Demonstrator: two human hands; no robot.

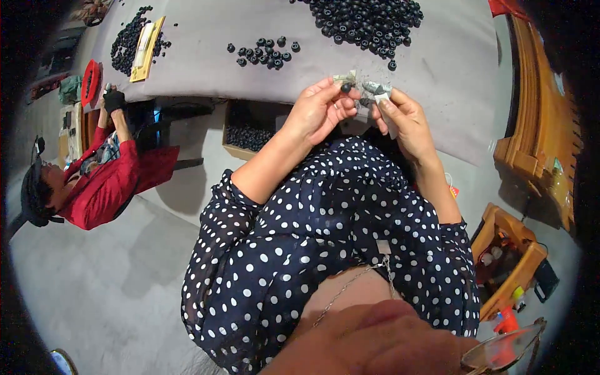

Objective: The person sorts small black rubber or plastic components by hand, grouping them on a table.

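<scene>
My left hand (320, 111) is closed at the fingertips, pinching a small black round part (346, 87). A pale wrapping (343, 79) shows at those fingertips. Close beside it on the right, my right hand (407, 122) grips a small pale flat piece (382, 98) between thumb and fingers; its exact kind is too small to tell. Dark crumbs lie on the table around both hands. Beyond them a big heap of black round parts (369, 22) covers the far side of the grey tabletop (206, 47), with a smaller group of the same parts (265, 54) to its left.
Under the table edge stands an open box of black parts (249, 137). A yellow board (147, 50) lies beside another pile (128, 44) at far left. A co-worker in red (109, 187) sits at left. Carved wooden furniture (540, 119) and a wooden stool (509, 250) stand at right.
</scene>
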